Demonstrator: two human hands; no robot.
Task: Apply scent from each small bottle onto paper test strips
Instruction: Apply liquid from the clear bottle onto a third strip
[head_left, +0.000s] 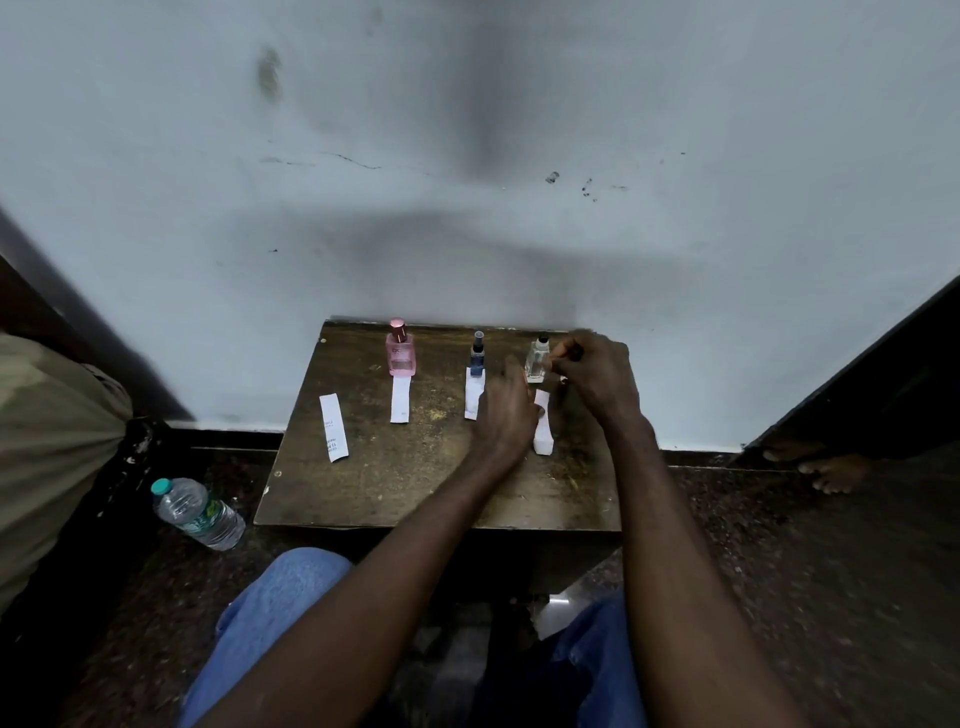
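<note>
Three small bottles stand in a row at the back of a small wooden table (395, 488): a pink bottle (401, 347), a blue bottle (477, 354) and a clear bottle (535, 359). A white paper strip lies in front of the pink one (400, 399) and another in front of the blue one (471, 400). A third strip (543, 436) lies in front of the clear bottle, partly under my left hand (506, 410), whose relaxed fingers rest on the table beside it. My right hand (592, 374) is curled just right of the clear bottle, fingertips at its side; the blur hides any grip.
A loose printed strip (333, 427) lies at the table's left. A plastic water bottle (200, 514) lies on the floor to the left. The wall (467, 208) rises directly behind the table. A person's bare foot (831, 470) is on the floor at the right. My knees are below the table's front edge.
</note>
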